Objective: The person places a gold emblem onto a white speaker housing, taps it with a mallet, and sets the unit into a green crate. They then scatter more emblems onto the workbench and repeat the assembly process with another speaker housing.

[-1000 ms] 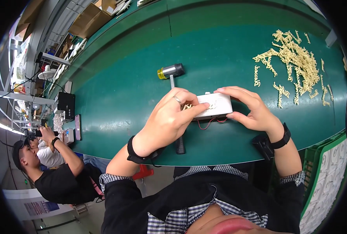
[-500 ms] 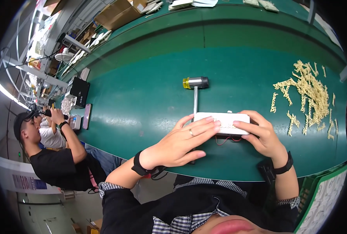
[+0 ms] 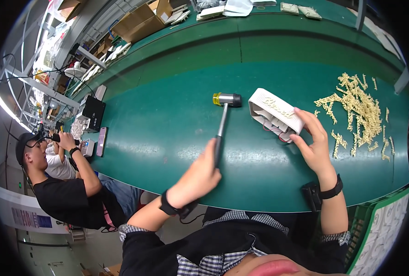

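My left hand (image 3: 198,178) is closed around the dark grip of a mallet (image 3: 221,123). The mallet's head has one yellow face and one black face, with a metal middle, and it lies at or just above the green bench top. Between the thumb and fingers of my right hand (image 3: 314,142) is a white plastic housing (image 3: 261,106), held tilted by its right end. Cream script lettering (image 3: 278,106) sits on its face. Its open underside shows thin red and black wires (image 3: 273,130).
Many loose cream lettering pieces (image 3: 363,110) are heaped on the bench (image 3: 167,119) at the right. A phone (image 3: 102,141) and a black box (image 3: 92,113) sit at the left, near a co-worker (image 3: 66,193). Cardboard boxes (image 3: 142,22) stand on the back shelf.
My left hand has left the housing and taken hold of the mallet's handle. My right hand has raised and tilted the housing, moving it slightly right and away from me.
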`<action>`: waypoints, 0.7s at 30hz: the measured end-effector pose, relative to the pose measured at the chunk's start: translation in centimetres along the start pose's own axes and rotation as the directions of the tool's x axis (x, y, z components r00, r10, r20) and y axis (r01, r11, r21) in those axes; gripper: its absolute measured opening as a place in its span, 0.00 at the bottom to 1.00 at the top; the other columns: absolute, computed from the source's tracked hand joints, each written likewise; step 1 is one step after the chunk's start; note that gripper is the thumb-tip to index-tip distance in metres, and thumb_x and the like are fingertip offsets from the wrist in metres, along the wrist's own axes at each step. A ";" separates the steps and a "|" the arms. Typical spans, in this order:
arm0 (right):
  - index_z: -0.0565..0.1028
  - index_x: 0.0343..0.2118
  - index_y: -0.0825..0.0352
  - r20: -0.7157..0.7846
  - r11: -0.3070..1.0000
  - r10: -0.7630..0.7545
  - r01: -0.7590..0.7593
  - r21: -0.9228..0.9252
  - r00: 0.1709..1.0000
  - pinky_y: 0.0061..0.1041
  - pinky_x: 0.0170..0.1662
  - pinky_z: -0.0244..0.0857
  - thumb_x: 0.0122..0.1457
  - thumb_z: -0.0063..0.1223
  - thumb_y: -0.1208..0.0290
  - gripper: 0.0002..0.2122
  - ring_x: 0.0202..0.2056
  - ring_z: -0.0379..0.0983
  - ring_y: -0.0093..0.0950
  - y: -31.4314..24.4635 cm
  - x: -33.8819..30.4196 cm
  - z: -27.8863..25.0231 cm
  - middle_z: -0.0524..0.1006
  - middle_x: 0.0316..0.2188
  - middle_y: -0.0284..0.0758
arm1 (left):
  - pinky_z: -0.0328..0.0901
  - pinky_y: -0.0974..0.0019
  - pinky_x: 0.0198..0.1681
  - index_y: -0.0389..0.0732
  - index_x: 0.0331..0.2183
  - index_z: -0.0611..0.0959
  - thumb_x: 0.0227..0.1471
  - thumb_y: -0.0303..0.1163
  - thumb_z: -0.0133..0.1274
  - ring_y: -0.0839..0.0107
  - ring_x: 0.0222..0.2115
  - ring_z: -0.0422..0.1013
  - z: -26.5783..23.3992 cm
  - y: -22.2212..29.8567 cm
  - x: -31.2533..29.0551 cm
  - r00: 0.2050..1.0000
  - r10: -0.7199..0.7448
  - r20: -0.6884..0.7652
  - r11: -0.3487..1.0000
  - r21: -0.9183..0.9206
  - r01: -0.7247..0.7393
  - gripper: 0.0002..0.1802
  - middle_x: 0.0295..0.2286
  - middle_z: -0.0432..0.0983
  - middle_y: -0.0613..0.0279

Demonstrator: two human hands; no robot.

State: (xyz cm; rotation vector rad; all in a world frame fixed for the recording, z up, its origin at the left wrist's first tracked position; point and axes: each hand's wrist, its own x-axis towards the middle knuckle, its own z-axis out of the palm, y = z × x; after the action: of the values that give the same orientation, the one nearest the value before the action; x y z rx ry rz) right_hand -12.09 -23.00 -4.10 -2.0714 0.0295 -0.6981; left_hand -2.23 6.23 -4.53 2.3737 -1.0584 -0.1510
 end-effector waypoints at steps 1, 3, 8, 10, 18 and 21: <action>0.66 0.52 0.66 0.003 1.000 0.005 -0.005 -0.007 1.000 0.31 0.49 0.64 0.47 0.57 0.77 0.25 0.47 0.68 0.34 -0.1 -0.1 -0.3 0.69 0.46 0.42 | 0.65 0.60 0.23 0.37 0.55 0.56 0.48 0.40 0.53 0.57 0.22 0.70 -1.0 -0.2 0.3 1.000 0.014 0.005 1.000 -0.001 -0.014 0.37 0.30 0.69 0.48; 0.66 0.52 0.66 -0.017 1.000 0.018 -0.018 -0.004 1.000 0.31 0.49 0.64 0.46 0.57 0.76 0.26 0.47 0.68 0.34 -0.1 -0.3 -0.4 0.69 0.46 0.42 | 0.59 0.68 0.17 0.37 0.54 0.57 0.52 0.38 0.50 0.69 0.17 0.64 -4.5 -0.6 0.8 0.892 -0.333 0.306 0.599 -0.662 0.451 0.32 0.26 0.67 0.55; 0.66 0.51 0.66 -0.055 0.999 0.034 -0.033 0.004 0.998 0.30 0.48 0.64 0.45 0.59 0.75 0.27 0.46 0.69 0.34 0.1 -0.5 -0.4 0.70 0.45 0.40 | 0.48 0.78 0.12 0.38 0.51 0.59 0.57 0.33 0.43 0.83 0.12 0.51 -6.6 1.4 0.8 0.761 -0.343 0.550 0.558 -0.532 0.637 0.22 0.19 0.59 0.68; 0.67 0.51 0.67 -0.072 0.999 0.035 -0.035 0.001 0.997 0.30 0.48 0.64 0.45 0.59 0.75 0.26 0.46 0.69 0.34 0.4 -0.4 -0.7 0.71 0.45 0.40 | 0.47 0.79 0.12 0.38 0.50 0.60 0.57 0.34 0.43 0.83 0.11 0.50 -7.1 2.2 -0.3 0.793 -0.263 0.549 0.478 -0.640 0.602 0.21 0.18 0.58 0.69; 0.67 0.50 0.67 -0.051 1.000 0.004 -0.005 -0.029 0.999 0.29 0.46 0.65 0.44 0.60 0.75 0.26 0.44 0.70 0.35 0.2 -0.2 -0.4 0.71 0.44 0.41 | 0.44 0.78 0.10 0.39 0.47 0.62 0.59 0.41 0.40 0.84 0.10 0.48 -7.4 7.1 -1.0 0.927 0.049 0.373 0.159 -0.919 0.361 0.20 0.15 0.53 0.72; 0.67 0.49 0.67 -0.077 1.000 0.023 -0.024 -0.009 0.997 0.29 0.45 0.65 0.44 0.60 0.75 0.26 0.43 0.70 0.35 0.2 -0.3 -0.3 0.72 0.43 0.41 | 0.44 0.78 0.10 0.38 0.46 0.62 0.59 0.43 0.40 0.84 0.10 0.48 -7.1 7.5 0.1 0.819 -0.032 0.573 0.147 -0.808 0.571 0.21 0.15 0.53 0.73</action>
State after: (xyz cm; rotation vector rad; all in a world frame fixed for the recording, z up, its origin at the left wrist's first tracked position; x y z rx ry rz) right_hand -12.48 -23.26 -4.25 -2.0492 0.1014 -0.7647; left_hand -4.88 5.03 5.40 1.2366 -0.2844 -1.2085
